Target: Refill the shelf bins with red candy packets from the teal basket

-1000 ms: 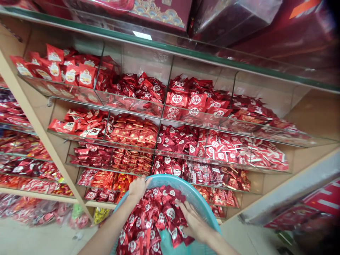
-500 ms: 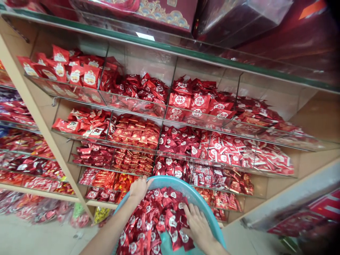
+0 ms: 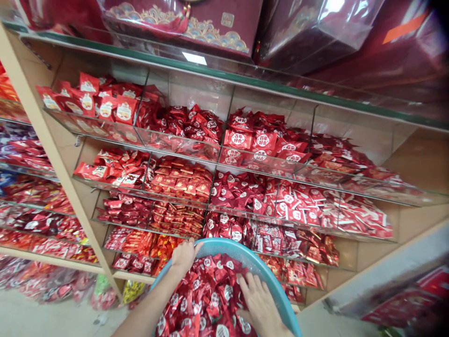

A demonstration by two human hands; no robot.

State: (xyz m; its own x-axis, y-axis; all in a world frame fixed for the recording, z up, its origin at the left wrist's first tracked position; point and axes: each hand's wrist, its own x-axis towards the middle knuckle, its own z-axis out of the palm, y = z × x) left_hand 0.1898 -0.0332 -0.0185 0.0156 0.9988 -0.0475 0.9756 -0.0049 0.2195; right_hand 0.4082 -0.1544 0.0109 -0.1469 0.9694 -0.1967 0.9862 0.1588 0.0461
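Observation:
A round light-blue plastic basket point(image 3: 241, 252) with a perforated wall is at the bottom centre, below the shelves. It is filled with small red wrapped candy packets point(image 3: 201, 292) bearing white round labels. My left hand point(image 3: 184, 257) is closed over the basket's far-left rim, thumb pointing along the edge. Inside the basket on the right, my right hand point(image 3: 261, 302) lies on the packets with its fingers stretched out and slightly apart. The near part of the basket is cut off by the lower edge of the view.
Tiered shelves with clear dividers hold red packets point(image 3: 242, 192) in front of the basket. Above runs a glass shelf edge point(image 3: 224, 70) carrying dark red gift boxes point(image 3: 213, 28). A wooden upright point(image 3: 52, 159) stands left, with bagged goods point(image 3: 59, 285) on the floor beyond.
The packets have shifted and now cover the bare patch of basket bottom beside my right hand. My left hand keeps its hold on the rim. The view has tilted slightly upward.

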